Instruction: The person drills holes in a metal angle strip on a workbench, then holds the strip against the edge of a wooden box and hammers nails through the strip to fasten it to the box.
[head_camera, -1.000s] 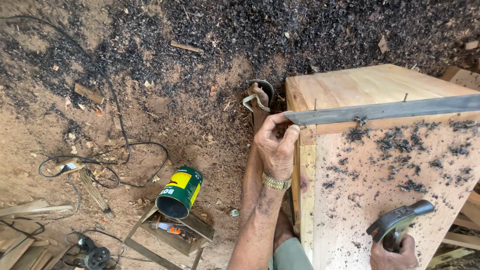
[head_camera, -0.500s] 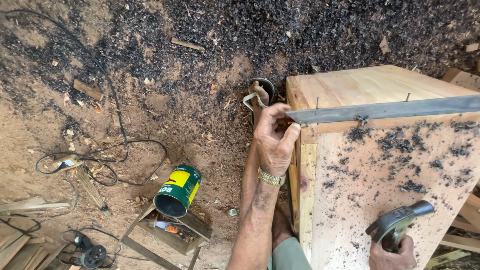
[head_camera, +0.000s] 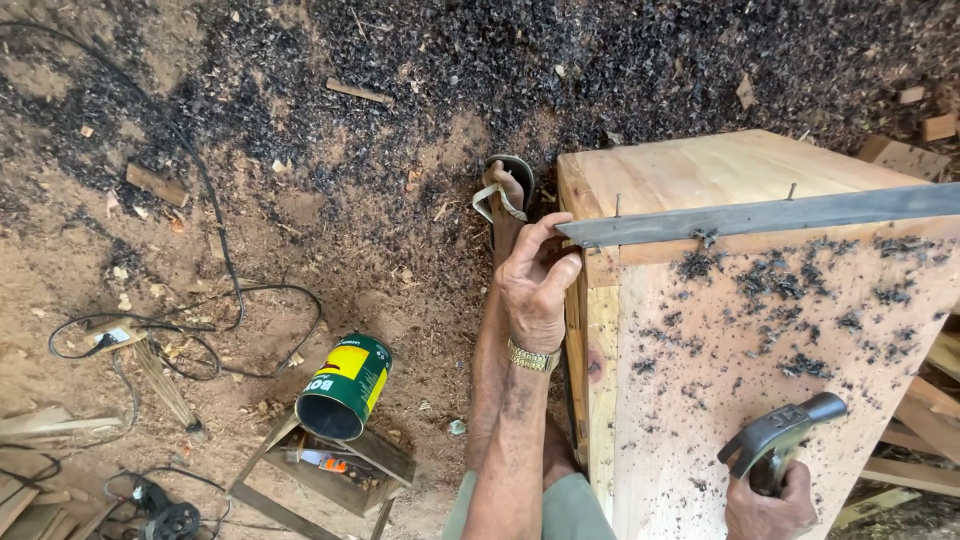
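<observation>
A: The left hand (head_camera: 537, 290) has its grip pinched on the left end of the dark metal strip (head_camera: 760, 215); the right hand (head_camera: 768, 503), low on the near right, is wrapped round a hammer (head_camera: 782, 432).

B: And the strip?

A: It lies across the wooden box (head_camera: 700, 175), near two upright nails (head_camera: 617, 205).

B: I'd say pin the strip flat and steady, fingertips clear of the nails.
</observation>
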